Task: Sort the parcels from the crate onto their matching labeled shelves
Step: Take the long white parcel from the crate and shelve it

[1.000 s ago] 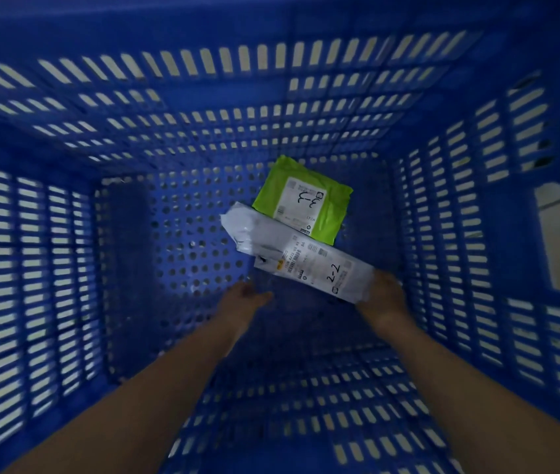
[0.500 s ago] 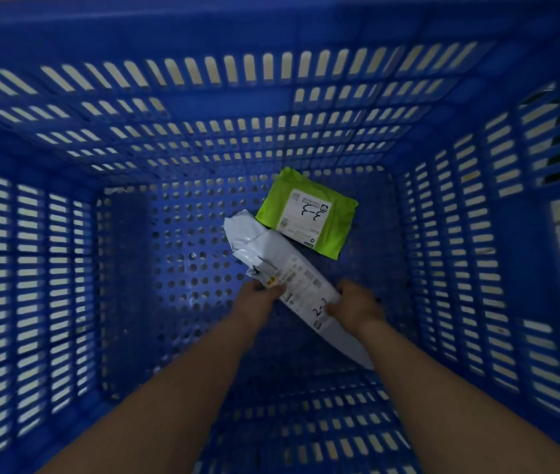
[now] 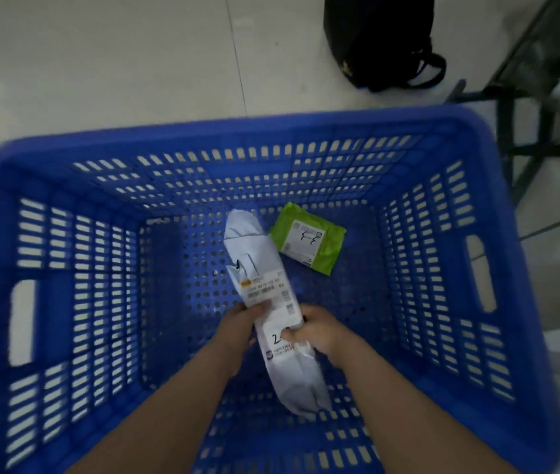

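Observation:
Inside the blue slotted crate point(image 3: 77, 254) both my hands hold a long white parcel point(image 3: 254, 254) with a shipping label and a handwritten mark starting with "2". My left hand point(image 3: 242, 325) grips its left side at the middle. My right hand point(image 3: 318, 331) grips the right side, fingers curled over the label. The parcel is lifted off the crate floor and points away from me. A green parcel point(image 3: 323, 254) with a white label marked "3-3" lies on the crate floor at the far right.
A black bag point(image 3: 381, 39) sits on the pale tiled floor point(image 3: 118, 56) beyond the crate. A dark metal rack frame point(image 3: 524, 124) stands at the upper right, close to the crate's far right corner.
Both hands closed on the white parcel and lifted it toward me, turning it lengthwise. The view pulled back above the crate rim. The green parcel stayed put.

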### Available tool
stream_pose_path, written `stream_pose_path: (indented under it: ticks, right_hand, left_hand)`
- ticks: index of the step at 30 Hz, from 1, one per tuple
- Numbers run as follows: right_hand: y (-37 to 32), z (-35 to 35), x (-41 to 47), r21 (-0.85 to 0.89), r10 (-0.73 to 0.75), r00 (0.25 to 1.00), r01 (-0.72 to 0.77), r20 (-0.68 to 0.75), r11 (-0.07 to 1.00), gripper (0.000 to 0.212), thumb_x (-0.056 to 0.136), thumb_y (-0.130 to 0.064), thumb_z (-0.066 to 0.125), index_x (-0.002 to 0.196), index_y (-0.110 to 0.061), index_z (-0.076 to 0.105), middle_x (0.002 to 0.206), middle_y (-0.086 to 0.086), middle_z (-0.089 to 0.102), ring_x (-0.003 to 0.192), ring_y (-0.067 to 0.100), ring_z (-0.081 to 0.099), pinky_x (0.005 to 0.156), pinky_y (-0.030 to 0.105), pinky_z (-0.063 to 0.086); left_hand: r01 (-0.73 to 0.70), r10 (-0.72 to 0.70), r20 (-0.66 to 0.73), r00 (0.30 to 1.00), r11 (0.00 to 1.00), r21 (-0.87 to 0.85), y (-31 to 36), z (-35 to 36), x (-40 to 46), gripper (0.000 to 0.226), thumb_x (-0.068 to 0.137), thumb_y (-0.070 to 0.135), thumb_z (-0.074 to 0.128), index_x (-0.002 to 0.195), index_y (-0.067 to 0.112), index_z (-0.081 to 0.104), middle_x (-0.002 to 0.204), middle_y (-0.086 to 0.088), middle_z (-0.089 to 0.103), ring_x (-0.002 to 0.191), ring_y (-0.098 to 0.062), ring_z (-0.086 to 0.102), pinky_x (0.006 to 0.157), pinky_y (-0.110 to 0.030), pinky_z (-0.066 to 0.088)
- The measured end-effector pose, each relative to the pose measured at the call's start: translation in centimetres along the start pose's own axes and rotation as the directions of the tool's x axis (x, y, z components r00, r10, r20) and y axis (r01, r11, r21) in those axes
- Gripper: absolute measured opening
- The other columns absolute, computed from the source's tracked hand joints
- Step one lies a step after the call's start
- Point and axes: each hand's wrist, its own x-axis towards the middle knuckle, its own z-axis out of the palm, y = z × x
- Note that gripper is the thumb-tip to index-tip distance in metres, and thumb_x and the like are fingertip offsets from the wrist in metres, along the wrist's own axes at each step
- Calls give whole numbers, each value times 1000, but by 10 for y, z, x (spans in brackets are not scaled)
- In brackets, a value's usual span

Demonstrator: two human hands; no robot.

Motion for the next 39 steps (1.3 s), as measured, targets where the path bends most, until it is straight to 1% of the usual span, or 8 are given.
stream_pose_path:
  ticks: [3,7,13,19,24,28,34,39]
  right_hand:
    - [-38,-3,-56,51,-19,998,16,59,999,35,79,10,66,113,2,63,109,16,66,89,22,64,75,28,56]
    - [-103,-12,-147,97,-49,994,40,94,995,33,79,7,68,111,0,65,109,14,68,89,25,68,82,36,57]
    - [-246,-37,-341,87,-222,972,229,-82,970,31,80,3,68,109,-7,65,108,11,71,98,27,68,84,41,57]
    - [-426,-54,-541,104,-550,794,589,-260,801,15,89,-2,59,102,-4,66,86,7,72,76,19,68,68,28,57]
    - [-541,-57,-680,85,-737,611,783,-290,616,24,92,-4,54,114,0,62,102,15,70,89,29,68,88,43,54]
    - [-604,-46,-766,93,-822,445,892,-357,442,18,92,0,50,97,-11,63,97,13,69,76,22,69,72,36,57]
    - [-638,-43,-807,64,-796,318,940,-515,334,12,88,-6,60,95,-14,65,102,16,71,92,36,68,86,56,53]
    - [-631,-38,-814,63,-780,306,943,-546,325,17,88,-5,60,104,-10,64,105,16,70,93,34,69,86,53,54]
  left_hand:
    - [-15,19,68,998,998,-63,30,-6,-57,21,90,17,58,108,9,64,101,-11,72,87,-26,68,67,-32,54]
    - [-121,127,97,987,990,-68,92,-1,-155,13,88,11,60,99,8,67,91,-10,75,76,-24,72,58,-32,57]
    - [-393,384,146,912,919,36,238,27,-345,18,88,11,63,104,5,67,95,-12,73,84,-30,70,75,-45,58]
    - [-675,668,216,712,736,-49,417,37,-555,15,88,8,61,102,6,65,93,-11,71,77,-27,68,68,-35,58]
    - [-843,822,317,472,527,-110,524,28,-719,19,91,15,59,108,7,62,105,-15,69,80,-24,69,65,-30,57]
    - [-895,859,402,316,411,-175,563,21,-812,36,84,10,63,120,7,59,116,-18,66,104,-39,64,91,-54,50]
    - [-983,865,472,170,185,14,559,22,-853,48,82,-9,57,126,11,53,121,-11,64,109,-28,63,96,-49,49]
    - [-984,878,447,172,172,41,558,26,-854,48,82,-9,58,125,11,54,120,-11,64,109,-29,62,95,-51,49]
